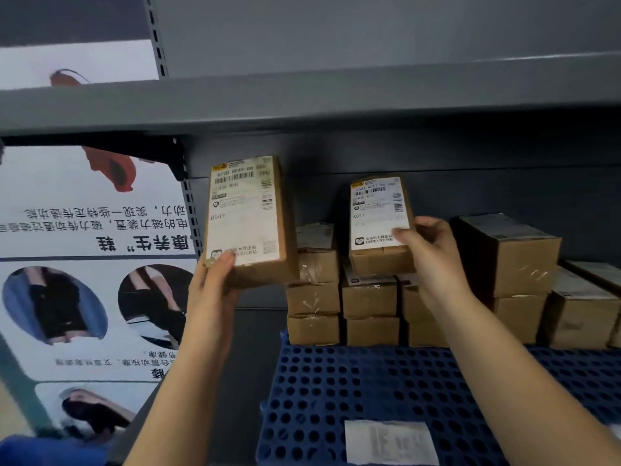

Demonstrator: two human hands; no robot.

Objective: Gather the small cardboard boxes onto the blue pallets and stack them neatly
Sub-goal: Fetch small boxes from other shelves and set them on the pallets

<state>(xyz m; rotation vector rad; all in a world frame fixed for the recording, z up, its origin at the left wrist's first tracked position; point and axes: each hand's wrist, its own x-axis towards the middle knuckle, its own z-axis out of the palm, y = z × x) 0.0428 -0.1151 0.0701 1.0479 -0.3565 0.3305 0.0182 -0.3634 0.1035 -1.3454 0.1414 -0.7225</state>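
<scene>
Two small cardboard boxes in the air rn, one per hand. The box marked B049 (247, 218) sits in the left hand (215, 280), thumb curled over the bottom corner of the label face and the other fingers presumably wrapped behind, can't see them. The box marked A017 (381, 223) is in the right hand (431, 250), thumb on the label's lower right, fingers round the side edge. Both held label-up, tilted toward the camera.

Imo these are light, one hand carries each no prob. Stiff card w/ square edges, so grabbing low across a corner works fine. The glossy label and tape could be a bit slick tho, so I'd keep fingers on bare cardboard.

Just below the right hand's box are the stacks (369, 297) already on the blue pallet (336, 398), w/ taller ones (510, 257) to the right. Loose paper label (389, 442) lies on the pallet nearer the camera. Grey shelf (302, 99) overhead, poster (84, 264) left of the left hand.
</scene>
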